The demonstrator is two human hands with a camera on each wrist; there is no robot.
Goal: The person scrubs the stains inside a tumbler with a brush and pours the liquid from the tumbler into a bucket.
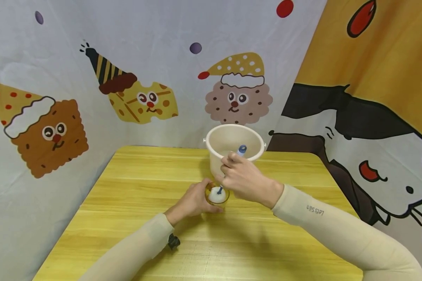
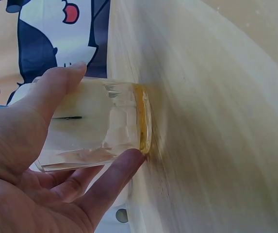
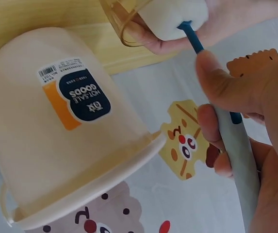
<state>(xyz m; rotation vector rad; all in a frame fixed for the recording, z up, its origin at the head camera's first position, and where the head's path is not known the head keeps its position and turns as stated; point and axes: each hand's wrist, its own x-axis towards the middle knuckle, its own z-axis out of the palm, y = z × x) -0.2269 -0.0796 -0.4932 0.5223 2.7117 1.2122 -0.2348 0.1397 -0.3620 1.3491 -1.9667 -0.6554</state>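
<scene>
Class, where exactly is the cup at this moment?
In the head view, the cup is below the picture's centre, held by the left hand, on the near side of the bucket, with the white brush head at its mouth.

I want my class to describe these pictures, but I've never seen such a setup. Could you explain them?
There is no robot here, just a person working bare-handed. The wide picture comes from a camera worn on the head. The other two come from wrist cameras, so the left one looks turned sideways and the right one upside down. The left hand holds a see-through cup; the right hand grips a brush, its white end at the cup's mouth. A bucket stands on the table beyond the cup, with a cartoon cloth behind.
</scene>
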